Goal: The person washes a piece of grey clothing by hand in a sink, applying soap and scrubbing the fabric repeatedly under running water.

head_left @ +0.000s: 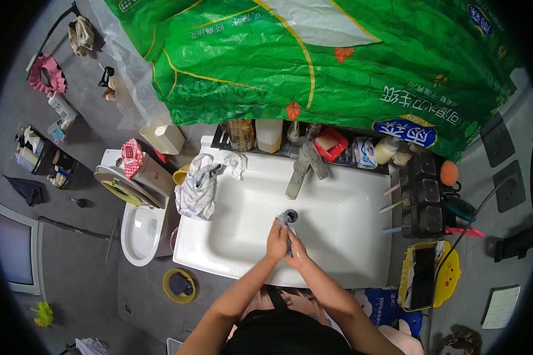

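Note:
Both my hands are together over the white washbasin (231, 265), just in front of the drain hole (291, 215). My left hand (276, 241) and my right hand (298, 253) press from either side on a small wet grey-blue cloth (283, 219). Part of it sticks out past the fingertips, and a darker bit shows between the palms. Its exact kind cannot be made out. Above the drain is the metal tap (298, 177), with a grey cloth-like thing (317, 163) draped at its side. A crumpled white patterned cloth (196, 192) hangs over the basin's left rim.
Bottles (269, 136), a red soap dish (330, 145) and a black cup rack (423, 195) line the basin's back and right. A green plastic sheet (249, 59) spreads above. Left stands a toilet (142, 234); a yellow basin (179, 286) is on the floor. A cable (477, 216) hangs right.

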Demonstrator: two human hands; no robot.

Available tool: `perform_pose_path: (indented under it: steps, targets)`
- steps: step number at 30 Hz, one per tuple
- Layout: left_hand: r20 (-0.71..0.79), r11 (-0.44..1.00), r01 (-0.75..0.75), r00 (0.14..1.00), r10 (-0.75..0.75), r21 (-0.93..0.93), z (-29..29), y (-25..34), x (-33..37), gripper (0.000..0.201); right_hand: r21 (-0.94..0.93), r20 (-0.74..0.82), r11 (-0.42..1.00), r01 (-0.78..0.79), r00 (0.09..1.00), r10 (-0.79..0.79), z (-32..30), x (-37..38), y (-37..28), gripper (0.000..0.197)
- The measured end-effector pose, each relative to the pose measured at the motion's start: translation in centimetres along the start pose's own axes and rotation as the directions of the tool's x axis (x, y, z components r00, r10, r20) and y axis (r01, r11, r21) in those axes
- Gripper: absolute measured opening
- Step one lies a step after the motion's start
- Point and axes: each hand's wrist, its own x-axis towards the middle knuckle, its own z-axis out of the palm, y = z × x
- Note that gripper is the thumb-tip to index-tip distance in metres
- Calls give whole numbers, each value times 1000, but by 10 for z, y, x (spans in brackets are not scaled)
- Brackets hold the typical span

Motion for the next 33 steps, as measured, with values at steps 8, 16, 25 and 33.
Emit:
perform_pose_path:
  steps: [8, 16, 25, 33]
  targets:
    - [-120, 987, -152, 982, 145, -47, 21, 35, -32, 11, 173, 216, 980, -95, 975, 56, -47, 33, -18, 32]
    - [-298, 992, -27, 952, 62, 119, 4, 22, 8, 23, 169, 38, 985, -19, 999, 13, -18, 1, 11, 39]
    - [-16, 983, -179, 984, 179, 48, 3, 79, -31, 19, 218, 263, 962, -166, 959, 106, -49, 27, 1, 47]
    - [-60, 971, -153, 984, 167, 186, 11, 21, -18, 29, 394, 283, 897, -200, 955, 88, -27, 13, -6, 41]
